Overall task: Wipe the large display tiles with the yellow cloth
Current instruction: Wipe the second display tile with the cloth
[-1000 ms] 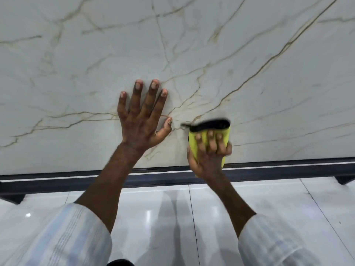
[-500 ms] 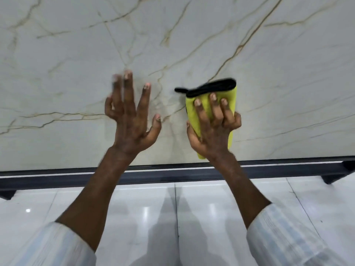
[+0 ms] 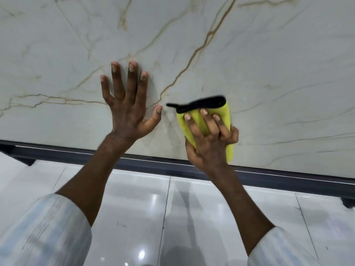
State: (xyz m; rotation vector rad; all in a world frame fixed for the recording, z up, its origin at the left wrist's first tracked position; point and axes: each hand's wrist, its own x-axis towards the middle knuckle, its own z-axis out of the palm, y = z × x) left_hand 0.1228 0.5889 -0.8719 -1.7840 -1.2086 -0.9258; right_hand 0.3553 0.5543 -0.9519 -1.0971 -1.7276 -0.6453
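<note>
Filling the upper part of your view, the large display tile (image 3: 249, 54) is showing as a pale marble-look slab with brown and gold veins running across it. Below it, the glossy white floor (image 3: 211, 217) is reflecting lights, and a dark rail (image 3: 153, 164) is running along the tile's lower edge, between tile and floor. Your forearms are reaching up from pale striped sleeves (image 3: 44, 231) toward the slab.

Your left hand (image 3: 126, 110) is lying flat against the tile, fingers straight and spread wide, thumb out to the side, holding nothing. Your right hand (image 3: 209, 143) is working just beside it, a little lower, pressing the yellow cloth (image 3: 224, 116) against the tile near its lower edge. Its fingers are bending over the front of the folded cloth and the little finger is curling round its right side, so you are gripping it. The cloth's black edging (image 3: 203, 103) is showing above your fingertips, slightly blurred, with one end poking out toward your left thumb without touching it.
</note>
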